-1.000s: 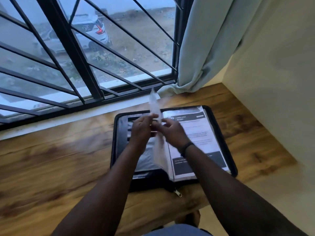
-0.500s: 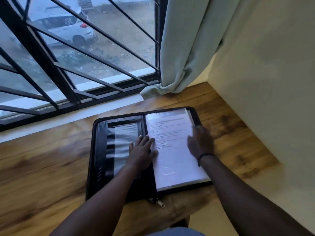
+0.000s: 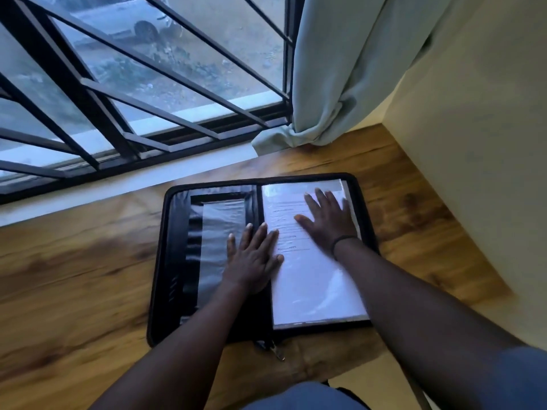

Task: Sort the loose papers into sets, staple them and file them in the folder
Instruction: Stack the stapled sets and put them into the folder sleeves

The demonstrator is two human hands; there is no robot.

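Head view: the folder [image 3: 207,261] lies open on the wooden desk [image 3: 74,276]. My left hand [image 3: 254,258] rests flat, fingers straight, across its spine. My right hand [image 3: 328,220] presses flat on the sleeved paper [image 3: 313,285] (printed text blurred) in the folder's right half.

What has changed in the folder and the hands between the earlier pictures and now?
The clear sleeve that both hands held upright was let go and now lies flat on the right half. The right hand slid toward the far end; the left hand presses near the spine. The folder stayed open on the table.
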